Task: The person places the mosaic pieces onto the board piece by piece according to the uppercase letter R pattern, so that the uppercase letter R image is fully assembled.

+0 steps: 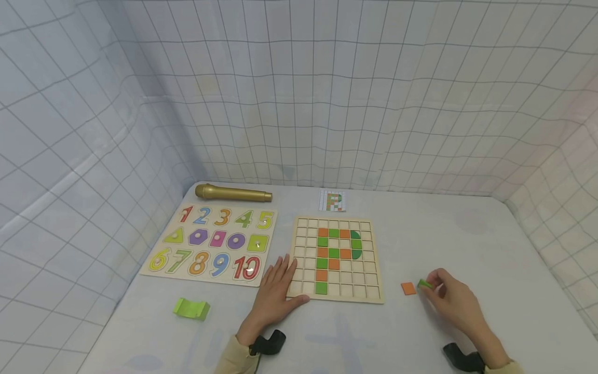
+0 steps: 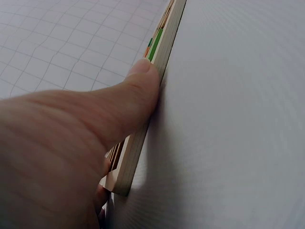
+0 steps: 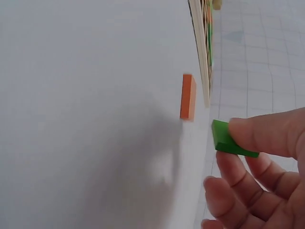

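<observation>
Between thumb and fingers, my right hand (image 1: pixel 450 301) pinches a green square tile (image 3: pixel 225 137) held above the table. An orange square tile (image 1: pixel 408 289) lies flat just left of it. My left hand (image 1: pixel 276 296) rests at the lower left corner of a wooden grid board (image 1: pixel 359 293), its thumb on the front edge and its fingers along the left side. Orange, green and dark green rounded tiles on the board form a P-like shape. Behind the board lies a small picture card (image 1: pixel 333 200) printed with a similar coloured pattern.
A number and shape puzzle board (image 1: pixel 205 278) lies to the left, with a gold microphone (image 1: pixel 233 194) behind it. Nearer the front left is a light green curved block (image 1: pixel 192 309). Grid-patterned cloth walls (image 1: pixel 299 104) surround the white table (image 1: pixel 374 337).
</observation>
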Demonstrator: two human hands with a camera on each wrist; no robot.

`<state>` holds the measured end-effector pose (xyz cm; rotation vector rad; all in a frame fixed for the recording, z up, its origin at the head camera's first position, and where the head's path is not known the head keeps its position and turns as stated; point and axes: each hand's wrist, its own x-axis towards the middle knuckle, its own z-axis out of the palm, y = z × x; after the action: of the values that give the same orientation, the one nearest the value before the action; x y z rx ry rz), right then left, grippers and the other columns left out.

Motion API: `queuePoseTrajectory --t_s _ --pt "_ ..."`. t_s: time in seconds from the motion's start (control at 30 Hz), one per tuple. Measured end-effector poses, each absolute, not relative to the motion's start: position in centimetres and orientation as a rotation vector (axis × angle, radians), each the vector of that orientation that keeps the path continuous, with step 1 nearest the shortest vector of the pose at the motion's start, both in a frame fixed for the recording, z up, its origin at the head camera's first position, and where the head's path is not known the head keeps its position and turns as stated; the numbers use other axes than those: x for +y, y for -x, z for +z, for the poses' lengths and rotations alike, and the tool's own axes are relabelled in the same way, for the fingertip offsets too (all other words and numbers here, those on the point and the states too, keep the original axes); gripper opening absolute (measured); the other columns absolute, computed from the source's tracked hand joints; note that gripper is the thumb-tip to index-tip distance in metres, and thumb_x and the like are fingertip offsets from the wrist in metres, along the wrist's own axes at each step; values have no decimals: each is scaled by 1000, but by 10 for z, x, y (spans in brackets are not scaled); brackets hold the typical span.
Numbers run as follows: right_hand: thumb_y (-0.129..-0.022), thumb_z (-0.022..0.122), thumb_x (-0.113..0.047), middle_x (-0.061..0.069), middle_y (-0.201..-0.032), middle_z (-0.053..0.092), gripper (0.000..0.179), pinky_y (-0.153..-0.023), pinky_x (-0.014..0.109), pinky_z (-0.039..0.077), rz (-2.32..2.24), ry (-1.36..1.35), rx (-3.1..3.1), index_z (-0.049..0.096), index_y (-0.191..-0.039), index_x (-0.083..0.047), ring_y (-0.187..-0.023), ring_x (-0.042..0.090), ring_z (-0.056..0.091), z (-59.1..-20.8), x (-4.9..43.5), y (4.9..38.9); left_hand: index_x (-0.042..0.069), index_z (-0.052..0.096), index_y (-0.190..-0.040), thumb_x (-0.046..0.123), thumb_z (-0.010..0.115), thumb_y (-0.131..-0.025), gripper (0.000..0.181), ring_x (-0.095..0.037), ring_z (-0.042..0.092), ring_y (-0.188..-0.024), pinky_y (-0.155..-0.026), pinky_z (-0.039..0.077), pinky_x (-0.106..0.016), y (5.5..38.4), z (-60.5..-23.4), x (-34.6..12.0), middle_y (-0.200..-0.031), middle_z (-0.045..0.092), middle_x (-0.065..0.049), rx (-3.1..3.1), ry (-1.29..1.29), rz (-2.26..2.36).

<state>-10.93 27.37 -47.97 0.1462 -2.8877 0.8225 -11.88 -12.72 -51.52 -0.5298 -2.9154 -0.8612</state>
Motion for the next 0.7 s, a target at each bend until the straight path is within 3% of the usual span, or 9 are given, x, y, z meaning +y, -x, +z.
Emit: queuePoseTrajectory --t_s 0.43,0.7 --pt "-78 79 -12 -9 -75 58 21 -50 22 41 912 -361 -2789 60 -88 -14 -60 6 49 -483 216 127 3 30 -148 52 64 -84 87 -31 12 -142 -113 8 -46 119 -515 -128 -154 21 -15 -2920 541 -854" --pt "-78 79 -15 -15 -73 56 21 -47 21 38 974 -536 -2820 60 -86 -18 -57 3 44 -480 178 138 3 32 -147 52 64 -83 86 -30 12 -142 -113 8 -46 119 -514 -127 -154 22 -15 -2916 540 -843"
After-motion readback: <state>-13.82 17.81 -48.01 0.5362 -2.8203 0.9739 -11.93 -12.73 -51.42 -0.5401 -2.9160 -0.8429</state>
